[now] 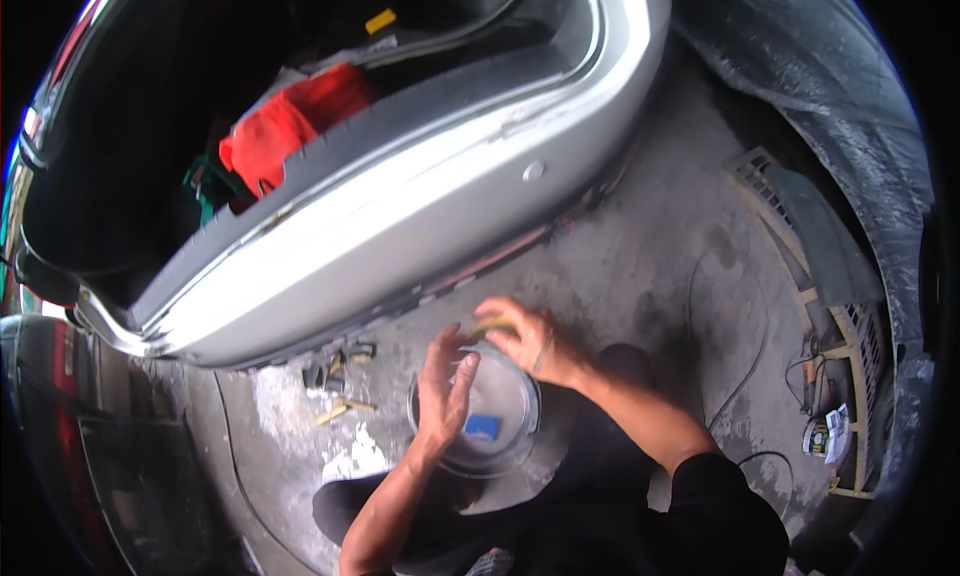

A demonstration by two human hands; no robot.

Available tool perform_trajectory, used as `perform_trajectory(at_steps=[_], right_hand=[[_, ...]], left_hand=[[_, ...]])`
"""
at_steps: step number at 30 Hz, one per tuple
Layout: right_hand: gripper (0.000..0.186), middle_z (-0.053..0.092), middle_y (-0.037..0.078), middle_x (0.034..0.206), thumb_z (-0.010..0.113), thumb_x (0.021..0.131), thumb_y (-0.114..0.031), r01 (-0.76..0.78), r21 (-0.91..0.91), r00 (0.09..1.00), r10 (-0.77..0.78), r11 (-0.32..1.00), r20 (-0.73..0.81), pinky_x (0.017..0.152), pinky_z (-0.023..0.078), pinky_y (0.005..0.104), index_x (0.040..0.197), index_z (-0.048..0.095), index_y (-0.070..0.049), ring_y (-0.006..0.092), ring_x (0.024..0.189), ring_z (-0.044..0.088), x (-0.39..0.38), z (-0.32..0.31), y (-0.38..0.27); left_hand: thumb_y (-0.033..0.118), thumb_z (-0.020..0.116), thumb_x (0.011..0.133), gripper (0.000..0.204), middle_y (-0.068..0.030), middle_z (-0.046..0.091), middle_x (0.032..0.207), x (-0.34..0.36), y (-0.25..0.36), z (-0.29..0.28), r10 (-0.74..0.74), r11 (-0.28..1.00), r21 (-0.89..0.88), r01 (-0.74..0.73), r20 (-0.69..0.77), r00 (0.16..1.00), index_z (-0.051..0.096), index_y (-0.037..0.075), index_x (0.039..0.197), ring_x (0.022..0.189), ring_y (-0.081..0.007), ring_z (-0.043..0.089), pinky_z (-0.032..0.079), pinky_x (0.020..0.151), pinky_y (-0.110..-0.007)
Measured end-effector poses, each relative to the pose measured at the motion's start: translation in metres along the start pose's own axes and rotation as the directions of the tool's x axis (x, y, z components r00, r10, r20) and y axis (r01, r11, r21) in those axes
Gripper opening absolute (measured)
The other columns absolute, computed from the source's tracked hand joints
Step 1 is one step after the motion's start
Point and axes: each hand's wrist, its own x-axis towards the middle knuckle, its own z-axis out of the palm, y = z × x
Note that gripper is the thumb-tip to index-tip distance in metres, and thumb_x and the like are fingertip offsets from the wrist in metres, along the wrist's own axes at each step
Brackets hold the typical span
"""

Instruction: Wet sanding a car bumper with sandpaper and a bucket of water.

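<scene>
1. Head view: a dark red car (38, 391) is seen at 9 o'clock from the round tub.
2. At 11 o'clock, a red cloth (300, 126) is held within the open rear of a silver car, whose bumper (400, 221) is stretched across 12 o'clock.
3. Between 9 and 10 o'clock, small dark and yellowish scraps (340, 373) are scattered on the stained floor.
4. Over the tub's 10 o'clock side, the left hand (444, 381) is raised, its thumb parted from its fingers; whether anything is hidden in the palm cannot be told.
5. By the tub (534, 421), cloudy liquid is contained, and a blue block (483, 427) is seen in it near 6 o'clock.
6. Toward 1 o'clock, just beyond the rim, a yellowish piece (491, 326) is pinched between thumb and fingers by the right hand (528, 344); its exact shape is blurred.
7. At 3 o'clock, well apart, a slatted panel (864, 341) is laid, with an orange-handled tool (810, 376) and a crumpled packet (828, 434) placed beside it.
</scene>
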Motion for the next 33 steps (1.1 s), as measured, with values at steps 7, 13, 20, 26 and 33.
perform_trajectory(at_steps=[7,13,20,26,33], right_hand=[[0.044,0.082,0.013,0.114,0.08,0.097,-0.003,-0.064,0.367,0.996,0.039,0.928,0.076,0.091,0.063,0.0302,0.139,0.068,0.0,0.0163,0.106,0.078,0.004,-0.018,-0.021],[0.034,0.079,0.02,0.109,0.078,0.086,0.006,0.547,-0.618,0.643,-0.756,0.564,-0.121,0.09,0.064,0.0419,0.12,0.079,0.004,0.0366,0.103,0.076,0.058,-0.09,-0.08],[0.024,0.073,0.012,0.105,0.073,0.086,0.0,0.407,-0.913,0.466,-0.859,-0.004,0.212,0.095,0.059,0.0451,0.11,0.075,0.003,0.0305,0.103,0.071,0.133,-0.149,-0.097],[0.028,0.073,0.013,0.109,0.073,0.084,-0.002,0.434,-0.9,0.465,-0.864,0.033,0.192,0.098,0.057,0.0459,0.112,0.075,0.004,0.0309,0.105,0.071,0.142,-0.15,-0.087],[0.029,0.073,0.015,0.114,0.072,0.084,-0.002,0.371,-0.922,0.512,-0.853,0.113,0.101,0.098,0.057,0.0471,0.112,0.076,0.006,0.0328,0.109,0.068,0.142,-0.139,-0.077]], left_hand=[[0.01,0.077,0.1,0.013,-0.0145,0.076,0.092,0.035,0.053,0.0,0.351,0.855,0.36,-0.374,0.131,0.927,0.077,-0.003,0.099,0.082,-0.0271,0.074,0.057,0.074,-0.038],[-0.005,0.078,0.092,0.04,-0.0186,0.075,0.113,0.069,0.097,-0.023,0.648,0.551,0.558,-0.621,0.183,0.739,0.068,-0.002,0.131,0.101,-0.0328,0.074,0.057,0.09,-0.043],[0.0,0.068,0.1,0.043,-0.0227,0.065,0.139,0.143,0.114,-0.09,0.875,0.195,0.853,-0.483,0.071,0.478,0.064,0.0,0.142,0.132,-0.0433,0.06,0.044,0.114,-0.054],[0.004,0.065,0.1,0.038,-0.0189,0.067,0.137,0.157,0.094,-0.111,0.893,0.081,0.903,-0.423,0.123,0.434,0.068,0.003,0.138,0.135,-0.0413,0.059,0.041,0.116,-0.055],[0.006,0.061,0.099,0.039,-0.0188,0.068,0.135,0.161,0.088,-0.106,0.895,0.06,0.919,-0.39,0.124,0.429,0.071,0.006,0.137,0.137,-0.0403,0.061,0.033,0.123,-0.058]])
